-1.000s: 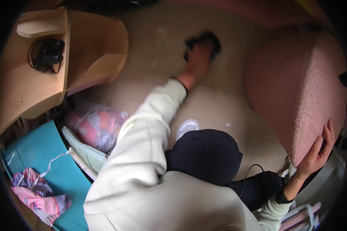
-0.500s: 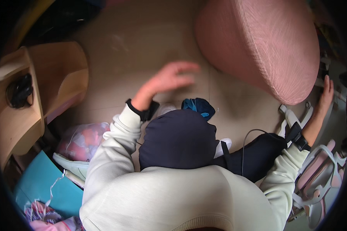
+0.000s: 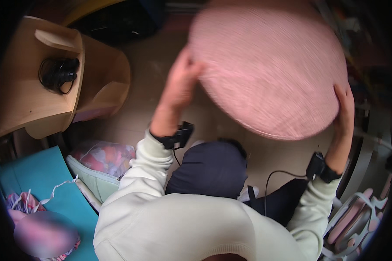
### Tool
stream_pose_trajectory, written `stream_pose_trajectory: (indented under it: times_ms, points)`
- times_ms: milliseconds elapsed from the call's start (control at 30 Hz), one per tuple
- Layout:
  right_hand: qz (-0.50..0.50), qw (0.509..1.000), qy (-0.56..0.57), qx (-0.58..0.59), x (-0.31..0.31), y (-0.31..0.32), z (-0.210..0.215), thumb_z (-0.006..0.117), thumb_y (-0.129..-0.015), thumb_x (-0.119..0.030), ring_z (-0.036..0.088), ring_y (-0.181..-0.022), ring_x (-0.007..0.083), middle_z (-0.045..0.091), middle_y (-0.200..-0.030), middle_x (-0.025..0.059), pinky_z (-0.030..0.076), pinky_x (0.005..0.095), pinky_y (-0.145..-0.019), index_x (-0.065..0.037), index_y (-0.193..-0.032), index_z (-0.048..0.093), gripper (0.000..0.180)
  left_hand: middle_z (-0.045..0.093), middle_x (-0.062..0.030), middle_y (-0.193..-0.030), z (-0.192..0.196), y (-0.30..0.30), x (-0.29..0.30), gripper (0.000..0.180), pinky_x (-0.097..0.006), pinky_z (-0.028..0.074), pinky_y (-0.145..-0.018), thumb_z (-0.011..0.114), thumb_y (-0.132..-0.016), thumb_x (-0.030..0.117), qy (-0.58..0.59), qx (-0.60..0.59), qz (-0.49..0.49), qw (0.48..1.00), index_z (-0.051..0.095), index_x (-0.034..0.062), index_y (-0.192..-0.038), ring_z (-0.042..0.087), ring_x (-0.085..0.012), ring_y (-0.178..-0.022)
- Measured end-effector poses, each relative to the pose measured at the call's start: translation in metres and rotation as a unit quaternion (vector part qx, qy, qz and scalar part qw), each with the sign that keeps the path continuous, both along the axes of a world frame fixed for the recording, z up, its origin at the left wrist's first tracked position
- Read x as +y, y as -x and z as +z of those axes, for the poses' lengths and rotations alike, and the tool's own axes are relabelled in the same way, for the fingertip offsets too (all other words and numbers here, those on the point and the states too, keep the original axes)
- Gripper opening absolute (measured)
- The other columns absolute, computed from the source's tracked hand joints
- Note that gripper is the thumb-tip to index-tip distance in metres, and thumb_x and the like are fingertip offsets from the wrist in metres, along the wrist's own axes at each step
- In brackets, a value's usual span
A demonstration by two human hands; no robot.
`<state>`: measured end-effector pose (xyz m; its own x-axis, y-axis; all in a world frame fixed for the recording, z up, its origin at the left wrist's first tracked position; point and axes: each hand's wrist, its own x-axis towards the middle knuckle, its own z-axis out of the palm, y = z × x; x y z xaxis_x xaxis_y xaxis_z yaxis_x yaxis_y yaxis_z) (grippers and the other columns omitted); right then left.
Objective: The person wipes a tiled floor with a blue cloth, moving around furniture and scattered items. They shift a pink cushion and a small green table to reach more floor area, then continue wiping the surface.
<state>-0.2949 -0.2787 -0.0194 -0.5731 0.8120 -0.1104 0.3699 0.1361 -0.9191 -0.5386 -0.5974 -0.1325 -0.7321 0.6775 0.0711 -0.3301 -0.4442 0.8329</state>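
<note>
A large rounded pink fabric-covered piece (image 3: 272, 74), like a padded seat, is raised in front of me over the floor. Its exact kind is not clear. My left hand (image 3: 183, 80) grips its left edge, thumb on the near face and the other fingers hidden behind. On its right edge my right hand (image 3: 345, 108) is closed in the same way, with fingertips on the pink surface. The hold looks two-sided, and the lower rim faces me. Both wrists wear black straps with small boxes; a cable hangs by each.
A wooden shelf unit (image 3: 56, 100) holding a coiled black cable device (image 3: 60, 74) stands at left. Below it are a clear bag of pink items (image 3: 102, 158), a pale green case (image 3: 91, 177) and a teal panel (image 3: 43, 174). White-and-pink frame parts (image 3: 357, 222) sit at lower right.
My left hand has moved forward onto the pink piece's left edge, and my right hand has taken its right edge. The piece has turned and shifted left. My view has swung to the right.
</note>
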Motion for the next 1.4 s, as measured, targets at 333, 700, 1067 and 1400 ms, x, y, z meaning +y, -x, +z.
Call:
stream_pose_trajectory:
  times_ms: [333, 700, 1067, 1400]
  points:
    - [0.234, 0.962, 0.016, 0.139, -0.125, 0.156, -0.069, 0.079, -0.074, -0.026, 0.069, -0.097, 0.0267, 0.072, -0.108, 0.0188, 0.055, 0.0352, -0.087, 0.003, -0.118, 0.064, 0.055, 0.056, -0.0129, -0.138, 0.048, 0.035, -0.129, 0.051, -0.04, 0.037, -0.111, 0.057, -0.099, 0.035, 0.229, 0.0, 0.346, 0.91, 0.053, 0.0018, -0.138, 0.05, -0.0256, -0.128]
    - [0.24, 0.879, -0.104, -0.399, -0.017, 0.038, -0.217, 0.073, -0.081, -0.033, 0.058, -0.123, 0.0365, 0.059, -0.134, 0.0243, 0.048, 0.0435, -0.103, -0.004, -0.141, 0.052, 0.07, 0.051, -0.0189, -0.145, 0.112, 0.05, -0.078, 0.05, -0.038, 0.03, -0.115, 0.062, -0.098, 0.021, 0.515, 0.515, 0.192, 0.657, 0.051, 0.0001, -0.141, 0.045, -0.0294, -0.137]
    - [0.077, 0.841, -0.09, -0.528, -0.053, -0.091, -0.336, 0.093, -0.059, -0.032, 0.025, -0.141, 0.0578, 0.019, -0.159, 0.0291, 0.031, 0.0627, -0.113, -0.015, -0.157, 0.019, 0.124, 0.034, -0.024, -0.156, 0.088, 0.006, 0.007, 0.059, -0.048, 0.021, -0.12, 0.054, -0.1, 0.03, 0.522, 0.678, 0.086, 0.51, 0.04, -0.0024, -0.147, 0.03, -0.0392, -0.145]
    - [0.077, 0.828, -0.13, -0.54, -0.051, -0.092, -0.35, 0.093, -0.055, -0.032, 0.033, -0.133, 0.0624, 0.025, -0.156, 0.031, 0.041, 0.0628, -0.105, -0.014, -0.154, 0.027, 0.121, 0.039, -0.0254, -0.151, 0.085, 0.005, 0.019, 0.061, -0.047, 0.028, -0.118, 0.041, -0.104, 0.039, 0.554, 0.645, 0.032, 0.525, 0.04, -0.0074, -0.144, 0.037, -0.0387, -0.14]
